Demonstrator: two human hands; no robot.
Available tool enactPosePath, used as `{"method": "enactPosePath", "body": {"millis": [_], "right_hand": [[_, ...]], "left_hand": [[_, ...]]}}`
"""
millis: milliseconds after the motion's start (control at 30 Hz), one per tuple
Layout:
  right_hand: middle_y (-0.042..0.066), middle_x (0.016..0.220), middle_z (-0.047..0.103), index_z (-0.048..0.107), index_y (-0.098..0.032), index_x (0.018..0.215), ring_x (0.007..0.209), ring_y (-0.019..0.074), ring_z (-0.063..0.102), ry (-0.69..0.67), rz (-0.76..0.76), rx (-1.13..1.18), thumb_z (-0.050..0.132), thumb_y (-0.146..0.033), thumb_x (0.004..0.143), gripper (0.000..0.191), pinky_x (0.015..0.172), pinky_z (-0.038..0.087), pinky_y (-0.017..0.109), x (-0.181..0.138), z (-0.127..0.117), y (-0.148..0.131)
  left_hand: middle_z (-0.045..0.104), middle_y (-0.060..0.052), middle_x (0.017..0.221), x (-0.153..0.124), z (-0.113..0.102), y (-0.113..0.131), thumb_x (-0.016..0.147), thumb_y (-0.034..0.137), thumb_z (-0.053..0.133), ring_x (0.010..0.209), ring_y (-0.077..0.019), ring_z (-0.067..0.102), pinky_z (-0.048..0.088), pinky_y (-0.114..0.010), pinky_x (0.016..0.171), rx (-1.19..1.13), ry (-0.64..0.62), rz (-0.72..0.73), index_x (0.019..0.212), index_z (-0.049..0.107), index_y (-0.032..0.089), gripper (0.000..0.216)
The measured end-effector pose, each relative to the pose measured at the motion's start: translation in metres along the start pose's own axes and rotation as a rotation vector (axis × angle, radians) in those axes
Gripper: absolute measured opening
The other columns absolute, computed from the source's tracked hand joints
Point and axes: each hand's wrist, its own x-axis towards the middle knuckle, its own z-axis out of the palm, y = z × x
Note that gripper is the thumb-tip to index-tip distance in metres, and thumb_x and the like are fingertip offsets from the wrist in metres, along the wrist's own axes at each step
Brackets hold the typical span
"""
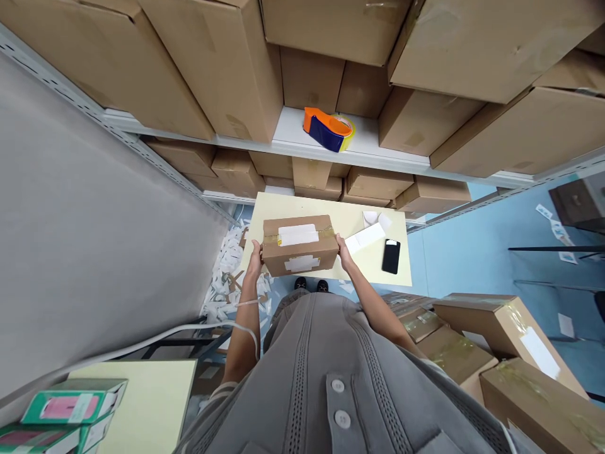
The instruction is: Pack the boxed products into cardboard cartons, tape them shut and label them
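Note:
A brown cardboard box (pixel 269 260) is held between my two hands over the near edge of a pale yellow table (pixel 278 205). White labels lie on its top and front side, and clear tape runs along the top seam. My left hand (pixel 256 260) presses against the box's left end. At the opposite end, my right hand (pixel 344 250) grips the box's right side. Just right of that hand, folded white paper (pixel 366 238) rests on the table. Farther right lies a black phone-like object (pixel 391 256).
Above the table, a shelf (pixel 293 129) carries large cartons and an orange and blue tape dispenser (pixel 328 129). Taped boxes (pixel 501 340) are piled at my right. Paper scraps (pixel 229 258) litter the floor at left. Green packages (pixel 70 407) sit on another table, near a white cable (pixel 189 326).

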Motion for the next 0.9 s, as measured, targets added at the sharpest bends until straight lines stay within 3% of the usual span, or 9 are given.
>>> {"method": "enactPosePath", "body": {"millis": [133,300,567,900], "right_hand": [[0.007,0.107,0.069,0.056,-0.019,0.098,0.100,0.0221,0.065,0.009,0.105,-0.143,0.052,-0.073,0.080,0.056,0.086,0.049,0.030,-0.005,-0.003,0.007],[0.012,0.125,0.066,0.053,-0.018,0.121,0.111,0.0238,0.063,0.082,0.167,-0.416,0.060,-0.064,0.081,0.062,0.094,0.048,0.032,-0.008,0.007,0.011],[0.014,0.122,0.070,0.067,-0.015,0.120,0.114,0.0282,0.065,0.025,0.145,-0.714,0.046,-0.066,0.090,0.063,0.094,0.048,0.034,-0.015,0.011,0.008],[0.017,0.117,0.072,0.069,-0.014,0.114,0.112,0.0283,0.066,0.057,0.127,-0.926,0.035,-0.062,0.098,0.061,0.089,0.047,0.030,-0.019,0.016,0.006]], "left_hand": [[0.076,-0.015,0.103,-0.009,-0.004,0.007,0.088,0.077,0.038,0.105,-0.0278,0.070,0.052,-0.035,0.090,0.292,0.005,0.003,0.116,0.069,0.010,0.079],[0.069,-0.017,0.125,-0.014,0.003,0.013,0.083,0.065,0.060,0.119,-0.0313,0.064,0.049,-0.034,0.095,0.626,0.036,0.021,0.122,0.067,0.010,0.068],[0.065,-0.019,0.132,-0.019,0.010,0.010,0.092,0.062,0.047,0.123,-0.0319,0.061,0.047,-0.034,0.094,0.872,0.113,-0.012,0.124,0.066,0.012,0.063],[0.062,-0.022,0.133,-0.016,0.008,0.002,0.100,0.052,0.031,0.128,-0.0327,0.056,0.041,-0.038,0.102,1.031,0.112,0.011,0.125,0.062,0.011,0.058]]}}
